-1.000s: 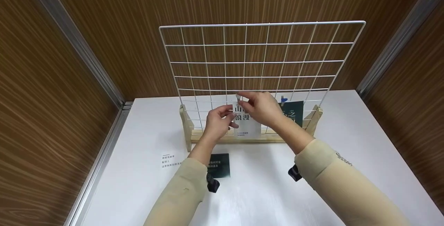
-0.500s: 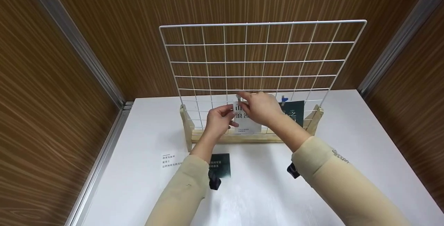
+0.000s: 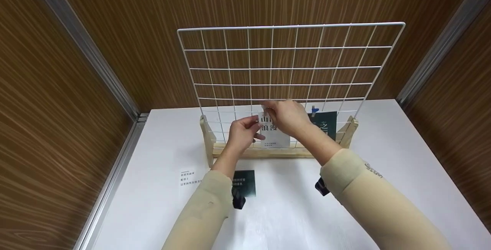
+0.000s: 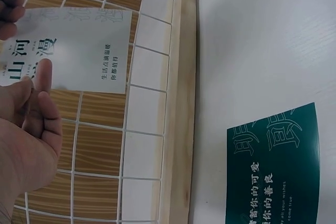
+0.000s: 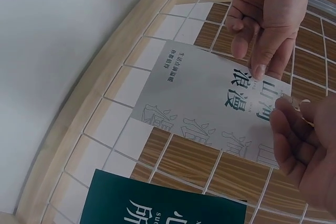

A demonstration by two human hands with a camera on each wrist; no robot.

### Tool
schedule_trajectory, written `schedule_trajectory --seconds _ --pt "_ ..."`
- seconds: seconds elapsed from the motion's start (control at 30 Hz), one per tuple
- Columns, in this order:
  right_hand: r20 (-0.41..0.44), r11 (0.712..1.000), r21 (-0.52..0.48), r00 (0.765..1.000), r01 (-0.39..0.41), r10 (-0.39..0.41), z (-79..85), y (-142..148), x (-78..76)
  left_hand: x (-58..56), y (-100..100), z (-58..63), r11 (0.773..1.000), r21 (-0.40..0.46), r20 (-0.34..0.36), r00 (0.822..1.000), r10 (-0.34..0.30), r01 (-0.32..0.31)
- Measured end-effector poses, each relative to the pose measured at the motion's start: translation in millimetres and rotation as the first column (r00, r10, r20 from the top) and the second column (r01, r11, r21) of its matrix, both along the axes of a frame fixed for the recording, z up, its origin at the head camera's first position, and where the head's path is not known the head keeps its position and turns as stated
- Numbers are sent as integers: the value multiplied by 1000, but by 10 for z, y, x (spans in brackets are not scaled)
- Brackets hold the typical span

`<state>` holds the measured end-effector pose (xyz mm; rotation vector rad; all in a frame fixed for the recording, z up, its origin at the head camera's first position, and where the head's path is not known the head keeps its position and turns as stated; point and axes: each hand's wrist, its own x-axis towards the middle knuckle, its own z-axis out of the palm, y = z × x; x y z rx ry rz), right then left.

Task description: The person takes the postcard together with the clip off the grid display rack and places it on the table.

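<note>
A white card (image 3: 275, 139) with dark green lettering lies against the white wire grid (image 3: 271, 68), low on its middle. My left hand (image 3: 241, 133) pinches the card's left edge between thumb and fingers. At the card's top edge my right hand (image 3: 290, 116) pinches a small pale clip (image 5: 303, 103), mostly hidden by the fingers. Right of this card hangs a dark green card (image 3: 326, 124) under a blue clip (image 3: 314, 110). The right wrist view shows both hands near the lettered end of the white card.
The grid stands in a wooden base (image 3: 272, 153) on the white table (image 3: 291, 211). Another green card (image 3: 245, 183) lies on the table, partly behind the left forearm. A white printed card (image 3: 189, 179) lies left of it. Wood-grain panels (image 3: 115, 43) enclose the table.
The white card's lower edge has risen slightly and now sits closer to the grid. The right fingers have closed further over the pale clip. My left hand has hardly moved.
</note>
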<state>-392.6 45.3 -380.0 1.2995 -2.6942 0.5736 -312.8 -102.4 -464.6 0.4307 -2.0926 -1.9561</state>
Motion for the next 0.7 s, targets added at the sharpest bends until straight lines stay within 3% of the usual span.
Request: schedule_trajectory --seconds 0.33,0.7 --pt "58 998 -68 998 -6 10 0 -38 -22 -4 7 1 999 26 7 1000 24 -24" --pt "220 990 -138 975 6 25 -18 -23 -40 -17 11 -26 998 50 12 1000 22 -23"
